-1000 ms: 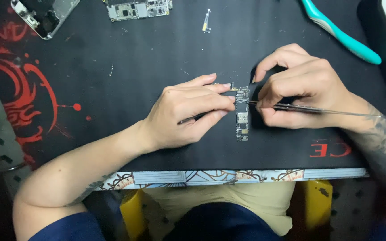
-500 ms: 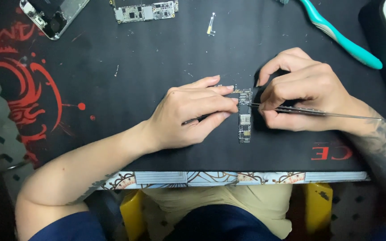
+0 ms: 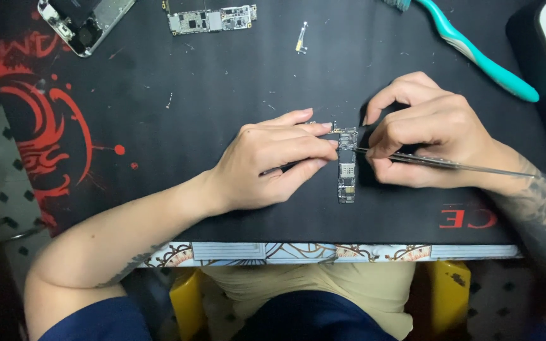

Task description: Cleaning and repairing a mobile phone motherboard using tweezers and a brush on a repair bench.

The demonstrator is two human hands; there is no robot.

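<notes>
A narrow phone circuit board (image 3: pixel 347 172) lies upright on the black work mat (image 3: pixel 222 95). My left hand (image 3: pixel 270 161) rests beside it on the left, fingertips pressing its upper end, with a thin dark tool tucked under the fingers. My right hand (image 3: pixel 428 132) sits to the right of the board and grips metal tweezers (image 3: pixel 450 164). The tweezers' tip touches the board's upper part.
A second circuit board (image 3: pixel 213 19) and an opened phone body (image 3: pixel 83 22) lie at the mat's far left. A small metal part (image 3: pixel 301 36) sits at top centre. A teal toothbrush (image 3: pixel 475 53) lies at top right. The mat's near edge (image 3: pixel 349 251) runs above my lap.
Both hands and the board have stayed almost still; only the view has shifted slightly.
</notes>
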